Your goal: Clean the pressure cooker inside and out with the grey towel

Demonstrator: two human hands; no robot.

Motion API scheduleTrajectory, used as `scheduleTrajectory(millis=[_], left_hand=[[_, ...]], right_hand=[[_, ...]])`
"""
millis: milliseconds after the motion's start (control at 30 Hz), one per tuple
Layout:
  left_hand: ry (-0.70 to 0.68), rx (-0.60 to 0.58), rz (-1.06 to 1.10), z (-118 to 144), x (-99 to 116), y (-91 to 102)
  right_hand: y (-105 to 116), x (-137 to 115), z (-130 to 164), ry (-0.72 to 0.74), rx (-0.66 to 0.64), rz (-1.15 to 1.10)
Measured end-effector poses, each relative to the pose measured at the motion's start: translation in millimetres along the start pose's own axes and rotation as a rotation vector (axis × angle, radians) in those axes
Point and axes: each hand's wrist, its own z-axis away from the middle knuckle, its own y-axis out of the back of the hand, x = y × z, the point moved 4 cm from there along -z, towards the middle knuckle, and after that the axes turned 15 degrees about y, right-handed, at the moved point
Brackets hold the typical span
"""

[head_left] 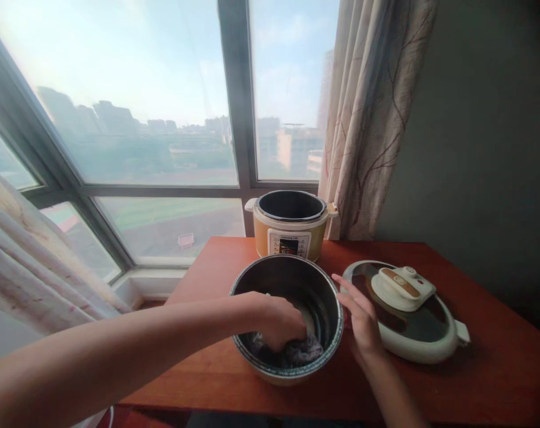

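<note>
Head camera, above a reddish-brown wooden table (488, 380) by a window (163, 142): a person's left hand (281, 324) reaches down into a dark-lined inner pot (291, 273), knuckles curled over a bunched grey cloth (303, 351). The hand appears to be grasping the cloth, though the fingertips are hidden beneath it.

The cloth lies inside the pot, directly under the left hand, and pokes out past the knuckles toward the near right part of the wall. Crumpled as it is, it shows no clear long axis; its visible edge runs roughly from left to right, just inside the near rim. The left forearm comes in over the pot's left rim, and this is the nearer hand, in contact with the cloth.

The right hand (361, 312) is outside the pot at its right rim, fingers extended and not curled around anything, apparently touching the outer side as if to steady it. The pot's wall stands between that hand and the cloth.

Just beyond the pot sits the cooker body (290, 229), open at the top, its control panel facing the person. To the right, near the right hand, a round lid (407, 327) rests handle side up.
</note>
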Motion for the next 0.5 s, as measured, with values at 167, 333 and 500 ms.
scheduleTrajectory(millis=[167, 333, 500], left_hand=[[0.020, 0.059, 0.074, -0.8, 1.3, -4.1], [0.205, 0.178, 0.323, -13.2, 1.0, -10.4], [0.477, 0.192, 1.087, -32.5, -21.3, -21.1]], right_hand=[[-8.9, 3.4, -17.8, 0.001, -0.052, -0.037], [-19.6, 5.7, -21.6, 0.009, -0.041, -0.074], [-19.9, 6.4, -19.7, 0.023, -0.037, -0.066]])
